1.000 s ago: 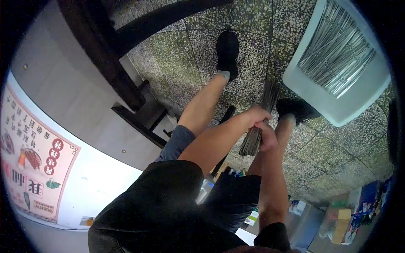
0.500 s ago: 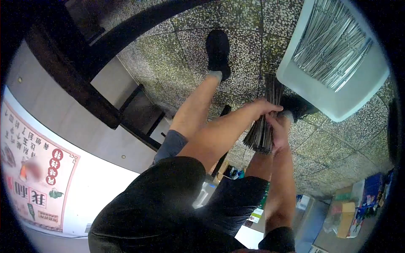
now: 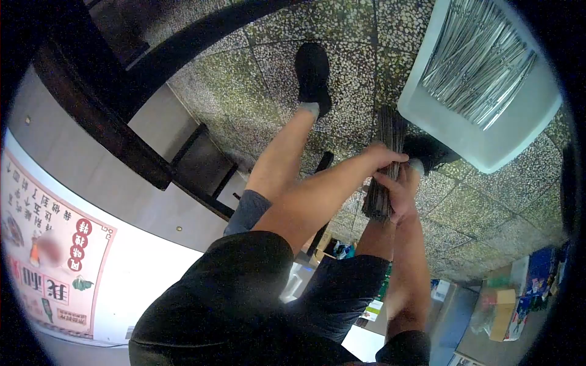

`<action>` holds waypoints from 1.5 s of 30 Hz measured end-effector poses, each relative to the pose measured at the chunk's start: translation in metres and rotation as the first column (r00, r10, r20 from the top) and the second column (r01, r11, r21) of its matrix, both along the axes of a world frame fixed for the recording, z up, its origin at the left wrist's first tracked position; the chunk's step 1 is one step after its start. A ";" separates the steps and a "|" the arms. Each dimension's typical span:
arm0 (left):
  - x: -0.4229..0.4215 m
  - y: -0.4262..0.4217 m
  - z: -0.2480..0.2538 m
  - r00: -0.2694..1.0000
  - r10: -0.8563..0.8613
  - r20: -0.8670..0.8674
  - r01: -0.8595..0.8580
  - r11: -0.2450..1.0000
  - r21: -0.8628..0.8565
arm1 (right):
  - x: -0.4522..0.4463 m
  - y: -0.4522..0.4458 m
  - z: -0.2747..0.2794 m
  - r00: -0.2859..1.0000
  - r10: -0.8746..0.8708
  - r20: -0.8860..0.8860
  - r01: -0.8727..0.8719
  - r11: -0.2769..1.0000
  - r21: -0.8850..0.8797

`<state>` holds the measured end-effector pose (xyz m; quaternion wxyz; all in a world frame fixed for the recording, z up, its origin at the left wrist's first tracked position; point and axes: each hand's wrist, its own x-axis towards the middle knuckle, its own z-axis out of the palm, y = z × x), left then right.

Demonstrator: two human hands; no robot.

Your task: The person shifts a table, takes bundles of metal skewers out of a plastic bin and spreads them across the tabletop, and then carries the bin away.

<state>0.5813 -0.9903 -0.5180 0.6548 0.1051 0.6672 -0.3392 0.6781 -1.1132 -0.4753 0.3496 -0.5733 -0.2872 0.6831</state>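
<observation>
A thick bundle of thin dark skewers point(image 3: 392, 125) is held between my hands above the floor, standing nearly upright in view. My left hand point(image 3: 384, 156) reaches in from the left and closes around its middle. Just below, my right hand point(image 3: 400, 192) wraps the lower part, with fingers across the front. The bundle's lower ends spread slightly near my right wrist. To the upper right, a white plastic tub point(image 3: 488, 149) holds many shiny metal skewers point(image 3: 479, 61), lying roughly parallel.
My black shoes point(image 3: 312, 73) rest on a speckled tile floor point(image 3: 348, 91). Dark wooden furniture point(image 3: 104, 116) stands at left, above a pink poster point(image 3: 61, 262) with printed characters. Boxes and packages point(image 3: 503, 311) lie at lower right.
The skewer bundle has turned a little more upright, its lower ends shifting right and drawing closer together. My right hand's fingers have moved further across it. My left hand keeps its hold.
</observation>
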 end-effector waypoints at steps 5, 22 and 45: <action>0.000 0.001 0.004 0.999 -0.051 0.012 0.052 0.997 -0.058 | -0.011 0.012 0.011 0.900 -0.356 -0.251 0.129 0.769 -0.626; -0.010 -0.012 0.011 0.997 -0.021 0.071 0.021 1.000 0.000 | -0.009 0.065 0.052 0.835 -0.543 -0.084 0.347 0.640 -0.686; -0.011 0.050 0.146 0.979 0.202 -0.032 -0.201 0.978 0.050 | -0.037 0.084 0.145 0.897 -0.375 -0.234 0.068 0.639 -0.766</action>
